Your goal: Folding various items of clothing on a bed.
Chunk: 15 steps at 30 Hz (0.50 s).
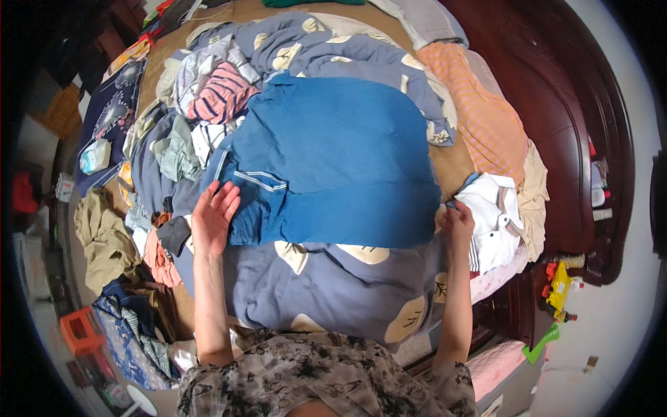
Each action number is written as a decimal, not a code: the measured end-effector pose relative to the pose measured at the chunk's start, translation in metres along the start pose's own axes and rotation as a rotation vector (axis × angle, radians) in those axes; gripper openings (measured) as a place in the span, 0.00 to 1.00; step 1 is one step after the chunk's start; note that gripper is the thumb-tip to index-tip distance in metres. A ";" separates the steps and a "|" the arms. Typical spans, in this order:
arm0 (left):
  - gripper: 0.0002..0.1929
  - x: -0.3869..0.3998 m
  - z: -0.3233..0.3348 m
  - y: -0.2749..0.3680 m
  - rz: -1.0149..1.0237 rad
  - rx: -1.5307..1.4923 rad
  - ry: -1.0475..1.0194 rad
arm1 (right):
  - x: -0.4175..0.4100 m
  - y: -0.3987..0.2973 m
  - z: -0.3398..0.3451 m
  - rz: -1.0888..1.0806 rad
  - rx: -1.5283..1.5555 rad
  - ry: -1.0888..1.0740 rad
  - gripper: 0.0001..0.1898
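A blue knit garment (338,151), with white-striped trim at its left side, lies spread over a grey-blue quilt (333,281) with cream leaf shapes. At the garment's lower left, my left hand (214,221) is turned palm up beside the striped trim, fingers loosely apart and holding nothing. My right hand (458,224) is by the garment's right edge, close to a folded white shirt (492,219). Its fingers are curled near a small bit of blue cloth; whether they grip it is unclear.
A pink striped garment (223,94) and other clothes are heaped at the left. Khaki trousers (104,240) hang near the bed's left edge. An orange striped cloth (474,109) lies along the dark wooden headboard (552,125). An orange stool (81,331) stands on the floor.
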<state>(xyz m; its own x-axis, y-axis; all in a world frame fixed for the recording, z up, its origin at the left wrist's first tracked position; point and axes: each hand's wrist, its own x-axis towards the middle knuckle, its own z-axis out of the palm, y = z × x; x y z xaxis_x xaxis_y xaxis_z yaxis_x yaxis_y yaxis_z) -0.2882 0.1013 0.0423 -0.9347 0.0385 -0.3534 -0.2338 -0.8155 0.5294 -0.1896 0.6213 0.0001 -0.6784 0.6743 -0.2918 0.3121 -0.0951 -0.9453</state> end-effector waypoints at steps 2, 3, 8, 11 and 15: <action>0.17 -0.015 0.004 0.001 0.260 0.459 0.079 | -0.042 -0.021 0.016 -0.377 -0.300 0.081 0.18; 0.15 -0.018 0.004 -0.008 0.371 0.683 0.092 | -0.064 -0.036 0.024 -0.767 -0.600 0.200 0.18; 0.17 -0.033 0.042 -0.057 0.778 1.908 -0.623 | -0.130 -0.056 0.111 -1.122 -1.027 -0.311 0.25; 0.25 -0.011 0.013 -0.072 0.723 2.371 -0.770 | -0.129 -0.057 0.127 -1.178 -1.152 -0.450 0.30; 0.26 -0.002 -0.030 -0.042 0.646 2.499 -0.569 | -0.104 -0.054 0.117 -0.959 -1.105 -0.417 0.35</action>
<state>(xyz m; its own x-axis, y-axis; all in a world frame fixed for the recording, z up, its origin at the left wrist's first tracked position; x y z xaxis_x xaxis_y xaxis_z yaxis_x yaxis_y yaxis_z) -0.2684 0.1181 -0.0021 -0.8303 0.5572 -0.0096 0.5567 0.8302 0.0298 -0.2138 0.4703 0.0645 -0.9827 -0.1057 0.1518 -0.1443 0.9516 -0.2713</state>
